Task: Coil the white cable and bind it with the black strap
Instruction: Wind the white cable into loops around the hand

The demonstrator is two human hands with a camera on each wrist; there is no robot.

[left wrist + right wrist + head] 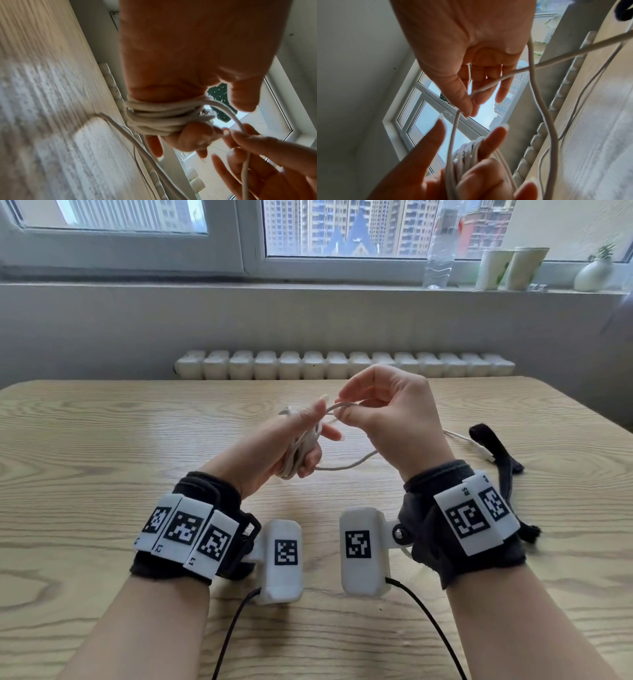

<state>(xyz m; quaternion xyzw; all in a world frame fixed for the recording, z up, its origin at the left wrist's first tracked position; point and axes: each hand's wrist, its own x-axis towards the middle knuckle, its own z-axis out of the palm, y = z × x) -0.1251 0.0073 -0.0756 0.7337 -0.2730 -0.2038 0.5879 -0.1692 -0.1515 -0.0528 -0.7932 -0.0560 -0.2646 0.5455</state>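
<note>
The white cable [301, 451] is wound in several turns round the fingers of my left hand [308, 433], held above the table's middle. The left wrist view shows the coil [159, 116] sitting snug across those fingers. My right hand [376, 412] pinches a strand between thumb and forefinger just right of the coil, and the pinch [469, 106] is plain in the right wrist view. From there the loose cable [352, 463] sags and trails right to its plug [484, 453]. The black strap [496, 450] lies flat on the table beside the plug, untouched.
The wooden table [102, 474] ends at a white radiator [342, 364] under the window. On the sill at the back right stand a water bottle [440, 244], two paper cups [510, 268] and a small vase [594, 273]. Black cords [233, 635] hang from my wrist cameras.
</note>
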